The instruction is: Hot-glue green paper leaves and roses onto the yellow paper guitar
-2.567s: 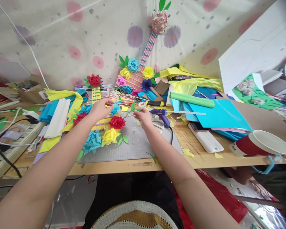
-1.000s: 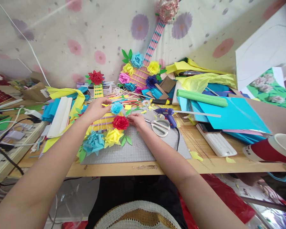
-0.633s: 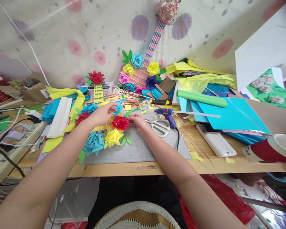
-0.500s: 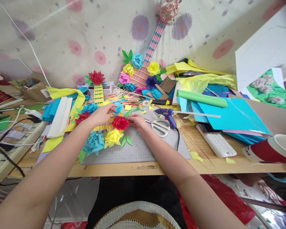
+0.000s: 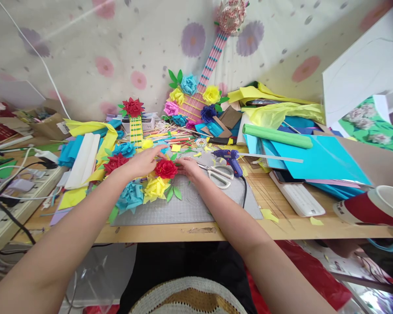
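Note:
A small paper guitar with a yellow neck [image 5: 136, 129] lies on the grey cutting mat [image 5: 196, 209], its body covered with paper flowers. My left hand [image 5: 144, 162] reaches over the body, index finger stretched out and thumb low beside the red paper flower [image 5: 165, 168]. It holds nothing that I can see. On the flower's right edge, my right hand [image 5: 188, 168] has its fingers closed together; what they pinch is hidden. Below are a yellow paper flower [image 5: 155, 189], a blue paper flower [image 5: 130, 196] and green leaves [image 5: 174, 192]. Another red flower [image 5: 115, 163] sits beside my left wrist.
White-handled scissors [image 5: 221, 174] and a purple glue gun [image 5: 231, 160] lie right of my right hand. A larger pink guitar [image 5: 205, 80] leans on the wall. Coloured paper [image 5: 324, 157] and a cup [image 5: 376, 204] are at the right; a power strip [image 5: 29, 192] is left.
My left hand has moved slightly right and down, closer to the red flower, uncovering a small yellow flower behind it. My right hand has hardly moved.

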